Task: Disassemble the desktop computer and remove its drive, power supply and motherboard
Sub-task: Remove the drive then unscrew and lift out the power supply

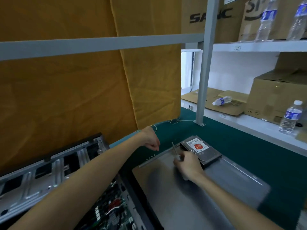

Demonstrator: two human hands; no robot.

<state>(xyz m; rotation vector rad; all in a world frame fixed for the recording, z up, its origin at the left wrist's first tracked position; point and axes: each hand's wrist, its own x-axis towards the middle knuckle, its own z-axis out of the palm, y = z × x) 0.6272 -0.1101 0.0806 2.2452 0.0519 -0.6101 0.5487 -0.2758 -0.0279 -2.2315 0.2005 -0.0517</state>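
- Right now the right hand (186,165) grips a screwdriver (175,151) by its pale handle, fingers curled round it, with the thin metal shaft sticking up and away from the person.
- That hand rests on a grey metal side panel (174,196) lying flat on the green mat (249,146), and it sits right against the near edge of the hard drive (201,151).
- The hard drive lies flat at the far end of the panel, label side up, with a white and red sticker on top; it is out of the computer case (49,165).
- The left hand (150,140) hangs just above the mat near the panel's far left corner, fingers curled downward with the tips bunched together; whether they pinch something small cannot be told.
- A short row of small screws (150,157) lies on the mat just beside the panel's edge, below the left hand.
- The computer case lies open at the lower left under the left forearm, its metal frame tilted up, and the motherboard (113,209) shows inside it.
- A yellow cloth (74,88) hangs behind the bench.
- White shelves (257,47) to the right hold cardboard boxes (274,97) and several water bottles (290,119), one of them lying on its side.
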